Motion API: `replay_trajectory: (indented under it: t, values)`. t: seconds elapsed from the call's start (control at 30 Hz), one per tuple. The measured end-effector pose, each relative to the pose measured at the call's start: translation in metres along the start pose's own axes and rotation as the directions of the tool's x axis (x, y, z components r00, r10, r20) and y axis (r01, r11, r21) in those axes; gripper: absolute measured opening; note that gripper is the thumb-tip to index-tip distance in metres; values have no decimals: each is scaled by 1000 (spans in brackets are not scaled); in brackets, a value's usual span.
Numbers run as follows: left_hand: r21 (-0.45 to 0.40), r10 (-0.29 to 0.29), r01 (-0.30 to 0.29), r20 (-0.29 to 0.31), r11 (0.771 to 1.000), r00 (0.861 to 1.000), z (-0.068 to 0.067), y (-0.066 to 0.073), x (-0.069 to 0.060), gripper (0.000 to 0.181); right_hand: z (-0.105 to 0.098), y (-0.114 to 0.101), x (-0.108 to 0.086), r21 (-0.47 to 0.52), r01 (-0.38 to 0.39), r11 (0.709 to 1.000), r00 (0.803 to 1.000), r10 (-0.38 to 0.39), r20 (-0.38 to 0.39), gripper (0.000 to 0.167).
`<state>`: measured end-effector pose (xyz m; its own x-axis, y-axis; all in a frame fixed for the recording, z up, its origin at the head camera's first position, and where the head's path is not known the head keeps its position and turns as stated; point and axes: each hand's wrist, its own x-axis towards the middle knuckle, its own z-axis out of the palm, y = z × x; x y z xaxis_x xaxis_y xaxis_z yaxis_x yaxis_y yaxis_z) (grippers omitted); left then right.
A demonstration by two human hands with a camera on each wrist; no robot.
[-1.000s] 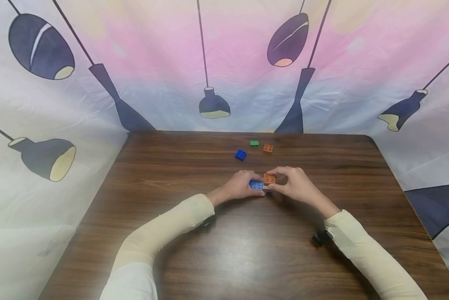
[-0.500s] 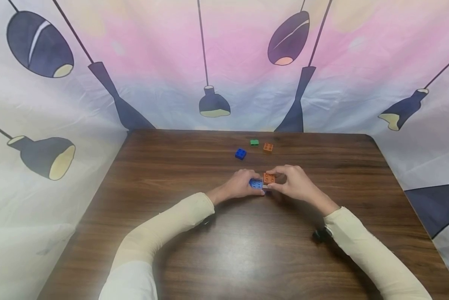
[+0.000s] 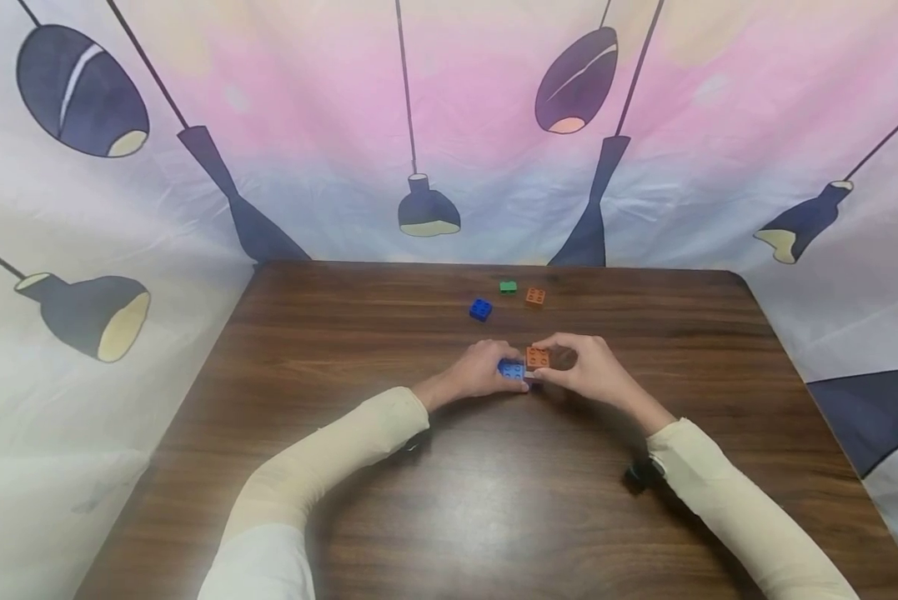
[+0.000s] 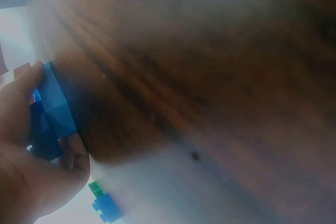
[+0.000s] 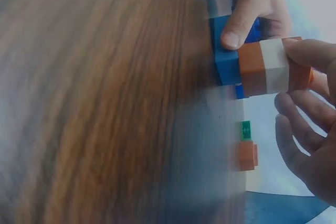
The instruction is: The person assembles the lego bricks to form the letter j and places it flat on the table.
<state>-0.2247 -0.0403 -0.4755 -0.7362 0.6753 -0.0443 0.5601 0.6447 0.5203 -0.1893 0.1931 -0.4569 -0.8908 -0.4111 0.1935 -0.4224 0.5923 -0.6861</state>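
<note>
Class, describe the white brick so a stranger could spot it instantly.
On the table, find the stack held by the left hand and right hand. The white brick is sandwiched between the lower orange brick and upper orange brick. It is the stack's only visible white layer.

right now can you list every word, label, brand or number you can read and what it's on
None can be read in any view.
Studs on the light blue brick and top orange brick: too small to tell if they are marked.
Loose green brick: also too small to tell.
Backdrop: drawn lamps, no readable lettering.
</note>
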Motion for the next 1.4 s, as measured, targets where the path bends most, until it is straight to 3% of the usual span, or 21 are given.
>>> replay_trajectory:
  t: [0.33, 0.6, 1.0, 1.4]
  values:
    - [6, 6, -6, -1, 1000, 1000, 1, 0, 1, 53, -9, 6, -6, 105, -47, 993, 999, 46, 8, 43]
    - [21, -7, 7, -2, 1000, 1000, 2, 0, 1, 55, -27, 15, -1, 58, -62, 996, 996, 65, -52, 43]
    - [20, -1, 1, -3, 1000, 1000, 2, 0, 1, 54, -37, 27, 30, 5, -88, 996, 993, 88, -84, 46]
    - [16, 4, -4, -2, 1000, 1000, 1, -1, 1, 55, -32, 45, 62, -27, -93, 995, 989, 90, -114, 49]
